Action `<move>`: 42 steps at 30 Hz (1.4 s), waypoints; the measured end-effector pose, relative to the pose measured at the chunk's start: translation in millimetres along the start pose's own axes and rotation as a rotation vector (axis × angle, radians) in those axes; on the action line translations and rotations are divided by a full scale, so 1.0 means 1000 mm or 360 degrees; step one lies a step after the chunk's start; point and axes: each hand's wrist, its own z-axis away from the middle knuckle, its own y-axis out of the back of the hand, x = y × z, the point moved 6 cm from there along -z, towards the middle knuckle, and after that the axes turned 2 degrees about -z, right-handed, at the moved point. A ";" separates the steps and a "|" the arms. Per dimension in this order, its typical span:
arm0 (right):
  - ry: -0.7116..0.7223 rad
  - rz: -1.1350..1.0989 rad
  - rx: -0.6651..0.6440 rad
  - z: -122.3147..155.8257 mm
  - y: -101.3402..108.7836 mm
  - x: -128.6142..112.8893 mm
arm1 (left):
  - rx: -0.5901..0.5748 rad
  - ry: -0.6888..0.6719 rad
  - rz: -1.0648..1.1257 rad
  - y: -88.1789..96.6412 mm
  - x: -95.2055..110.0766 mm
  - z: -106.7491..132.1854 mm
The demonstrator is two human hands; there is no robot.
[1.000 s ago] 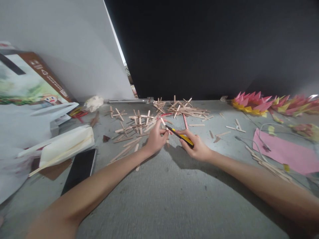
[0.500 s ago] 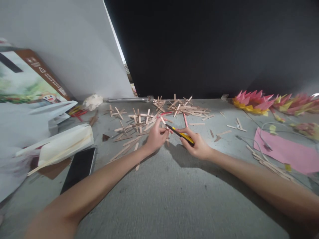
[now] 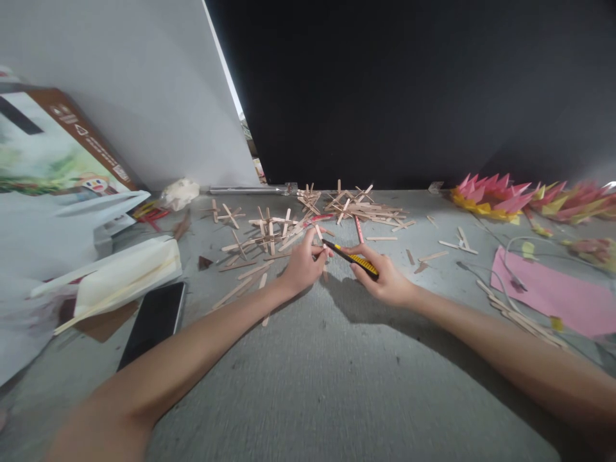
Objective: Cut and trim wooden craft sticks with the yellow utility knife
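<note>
My left hand [image 3: 302, 264] is closed in a pinch on a small wooden craft stick [image 3: 318, 232] held just above the grey floor. My right hand [image 3: 385, 282] grips a yellow and black utility knife [image 3: 353, 257]; its tip points left and meets the stick at my left fingertips. Both hands hover in front of a scatter of wooden sticks and stick crosses [image 3: 269, 234]. A bigger heap of sticks [image 3: 359, 208] lies by the black wall. A pink pencil [image 3: 357, 229] lies just beyond the knife.
A black phone [image 3: 153, 323] and a cream pouch [image 3: 126, 276] lie at left, with a printed cardboard box [image 3: 62, 147] behind. Pink and yellow folded paper shapes [image 3: 488, 197], pink paper sheet [image 3: 553, 292], a white cable [image 3: 510, 273] and long sticks [image 3: 522, 319] sit at right.
Both hands have stayed together at the stick, shifting very slightly right; the knife tip remains at the stick. The view has drifted a little.
</note>
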 end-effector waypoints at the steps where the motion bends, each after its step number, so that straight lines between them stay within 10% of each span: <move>1: -0.0008 -0.0006 -0.0008 0.000 -0.001 0.002 | -0.0004 0.0010 0.0012 0.000 0.000 0.000; 42: -0.0340 -0.0500 -0.0004 0.001 -0.008 0.028 | -0.0007 0.0146 0.0015 0.002 0.004 -0.002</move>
